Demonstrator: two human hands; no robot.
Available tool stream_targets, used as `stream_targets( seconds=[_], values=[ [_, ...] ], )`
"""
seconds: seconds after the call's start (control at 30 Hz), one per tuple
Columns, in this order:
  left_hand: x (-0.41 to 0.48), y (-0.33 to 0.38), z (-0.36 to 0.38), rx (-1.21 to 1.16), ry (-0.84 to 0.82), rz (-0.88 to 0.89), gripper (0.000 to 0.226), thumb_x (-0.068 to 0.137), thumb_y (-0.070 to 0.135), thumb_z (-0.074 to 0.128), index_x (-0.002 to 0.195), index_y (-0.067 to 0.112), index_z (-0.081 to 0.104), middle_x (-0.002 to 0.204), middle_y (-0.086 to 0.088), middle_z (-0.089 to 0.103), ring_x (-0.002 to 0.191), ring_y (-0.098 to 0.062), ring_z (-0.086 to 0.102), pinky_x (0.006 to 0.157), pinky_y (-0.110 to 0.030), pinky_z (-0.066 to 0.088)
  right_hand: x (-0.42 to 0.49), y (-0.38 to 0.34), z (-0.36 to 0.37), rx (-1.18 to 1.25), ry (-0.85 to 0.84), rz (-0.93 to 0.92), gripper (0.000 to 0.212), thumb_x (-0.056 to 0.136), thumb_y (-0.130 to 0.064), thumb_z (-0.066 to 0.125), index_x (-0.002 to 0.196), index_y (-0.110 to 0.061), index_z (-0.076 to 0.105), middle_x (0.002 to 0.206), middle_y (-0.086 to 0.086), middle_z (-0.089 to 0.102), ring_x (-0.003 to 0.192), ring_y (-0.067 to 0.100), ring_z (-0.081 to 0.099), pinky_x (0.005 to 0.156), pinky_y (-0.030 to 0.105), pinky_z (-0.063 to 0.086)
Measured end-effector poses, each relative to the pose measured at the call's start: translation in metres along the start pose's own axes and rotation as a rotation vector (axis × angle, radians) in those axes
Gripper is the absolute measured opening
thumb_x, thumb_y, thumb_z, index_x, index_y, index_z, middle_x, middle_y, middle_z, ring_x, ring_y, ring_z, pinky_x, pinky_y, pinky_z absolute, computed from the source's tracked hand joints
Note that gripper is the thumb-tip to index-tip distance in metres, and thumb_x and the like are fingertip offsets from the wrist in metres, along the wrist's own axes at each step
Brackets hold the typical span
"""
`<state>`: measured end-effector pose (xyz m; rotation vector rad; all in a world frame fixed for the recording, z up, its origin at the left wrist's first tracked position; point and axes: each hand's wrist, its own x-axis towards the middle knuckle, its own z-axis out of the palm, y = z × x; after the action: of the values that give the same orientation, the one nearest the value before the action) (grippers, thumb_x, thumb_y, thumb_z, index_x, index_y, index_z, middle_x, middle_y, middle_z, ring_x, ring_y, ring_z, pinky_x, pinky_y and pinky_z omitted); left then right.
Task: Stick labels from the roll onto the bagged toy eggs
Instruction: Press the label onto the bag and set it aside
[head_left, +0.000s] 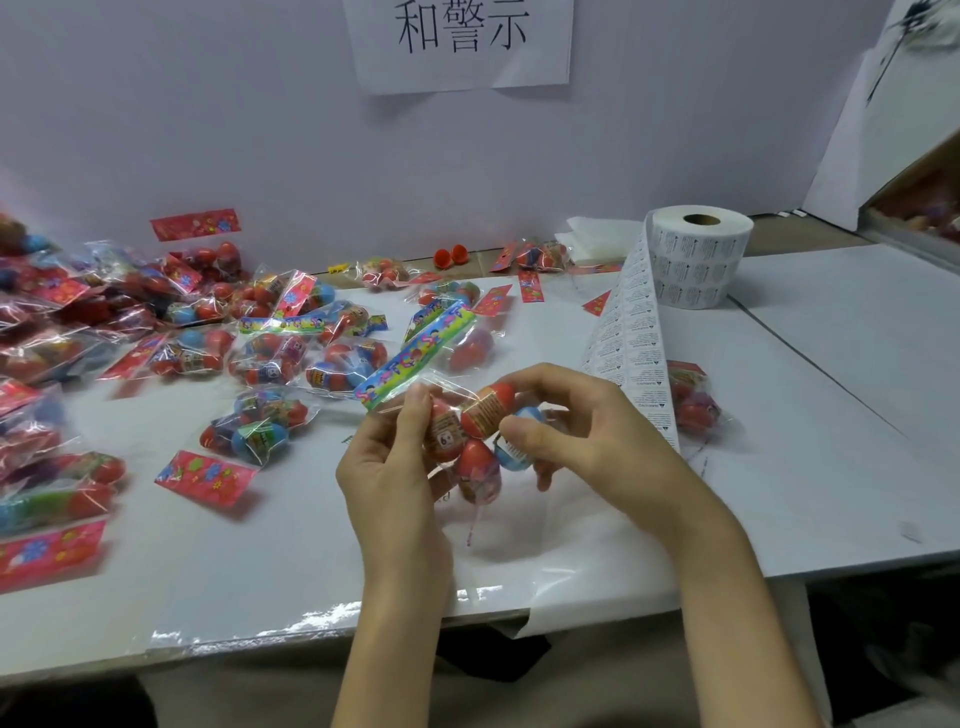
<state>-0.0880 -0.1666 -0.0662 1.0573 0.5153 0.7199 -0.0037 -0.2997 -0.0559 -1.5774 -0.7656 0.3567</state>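
– left hand (395, 467) is curled round the top of one bag of toy eggs (475, 415). thumb and fingers pinch the clear plastic just under the blue-green header card (415, 358). do you see it also?
– yes. right hand (587, 431) grips the same bag from the other side. its fingers are bent behind the eggs and the thumb presses on the blue egg (506, 457). the bag is held in the air, above the near part of the table (831, 415).
– is a label already on this bag?
– i cannot tell. no white sticker shows clearly on the plastic, and if one sits under the thumb, it is hidden.
– where do the labels come from?
– the roll (701, 260) stands at the back right. a long strip of labels (631, 332) runs from it toward the person and ends just beside the right hand.
– so how much is done?
– hard to count. one bag (693, 402) lies on the right, partly under the strip. maybe it is finished, but i see no label on it. many bags (104, 312) lie spread over the left and the middle, and i judge that most of them wait for a label.
– then the work is in an early or middle part?
– i think so. a big heap is left to do, and only this one bag is in hand.
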Motion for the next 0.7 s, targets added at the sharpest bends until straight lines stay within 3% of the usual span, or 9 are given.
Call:
stream_targets(
  seconds=[0.13,0.27,0.43,0.5,0.57,0.63,0.7],
  values=[
    [0.0008,0.0006,0.0001,-0.026,0.021,-0.045,0.02,0.096,0.037,0.068,0.081,0.027,0.078,0.08,0.001,0.074,0.071,-0.013,0.07,0.064,-0.035,0.054,0.0001,-0.0006,-0.0009,0.117,-0.04,0.03,0.025,0.092,-0.025,0.064,0.113,-0.019,0.073,0.1,0.018,0.067,0.072,0.023,0.065,0.062,0.031,0.057],
    [0.0006,0.0014,0.0007,-0.018,0.009,-0.041,0.02,0.096,0.037,0.068,0.081,0.027,0.077,0.079,0.001,0.074,0.072,-0.012,0.07,0.062,-0.033,0.056,-0.0003,-0.0013,-0.0033,0.06,-0.015,0.047,0.023,0.104,-0.021,0.054,0.108,-0.029,0.075,0.099,0.01,0.073,0.077,0.022,0.068,0.064,0.032,0.057],
    [-0.0006,-0.0015,0.0022,0.07,-0.133,0.037,0.018,0.095,0.035,0.068,0.084,0.023,0.078,0.089,-0.002,0.079,0.081,-0.018,0.076,0.058,-0.022,0.056,0.0022,-0.0047,-0.0047,-0.057,0.117,0.005,0.026,0.092,-0.049,0.06,0.107,-0.032,0.074,0.096,-0.014,0.073,0.084,0.007,0.065,0.067,0.021,0.051],
    [-0.0017,-0.0019,0.0032,0.103,-0.215,0.032,0.018,0.091,0.037,0.068,0.087,0.023,0.079,0.091,-0.005,0.08,0.084,-0.02,0.078,0.061,-0.022,0.058,0.0013,-0.0057,-0.0061,-0.073,0.135,-0.024,0.021,0.088,-0.043,0.065,0.102,-0.032,0.075,0.094,-0.012,0.074,0.078,0.01,0.066,0.061,0.019,0.049],
    [-0.0011,-0.0025,0.0033,0.134,-0.27,0.022,0.021,0.087,0.043,0.07,0.091,0.024,0.079,0.093,-0.005,0.08,0.087,-0.023,0.078,0.065,-0.031,0.061,-0.0003,-0.0049,-0.007,-0.041,0.146,-0.052,0.007,0.09,-0.028,0.071,0.093,-0.028,0.077,0.091,-0.003,0.076,0.074,0.02,0.067,0.055,0.024,0.051],
    [0.0,-0.0033,0.0029,0.147,-0.304,-0.007,0.027,0.085,0.051,0.076,0.1,0.028,0.077,0.099,-0.005,0.079,0.092,-0.027,0.078,0.072,-0.041,0.062,-0.0003,-0.0032,-0.0076,0.004,0.231,-0.066,0.013,0.092,-0.015,0.072,0.087,-0.025,0.077,0.091,0.0,0.077,0.077,0.027,0.069,0.057,0.028,0.056],
    [0.0003,-0.0022,0.0026,0.111,-0.349,-0.062,0.043,0.078,0.057,0.078,0.11,0.028,0.074,0.103,-0.007,0.078,0.094,-0.029,0.077,0.071,-0.043,0.064,0.0008,-0.0029,-0.0083,0.092,0.354,-0.065,0.015,0.092,-0.011,0.072,0.087,-0.024,0.076,0.092,0.0,0.077,0.077,0.021,0.072,0.061,0.034,0.06]
  ],
)
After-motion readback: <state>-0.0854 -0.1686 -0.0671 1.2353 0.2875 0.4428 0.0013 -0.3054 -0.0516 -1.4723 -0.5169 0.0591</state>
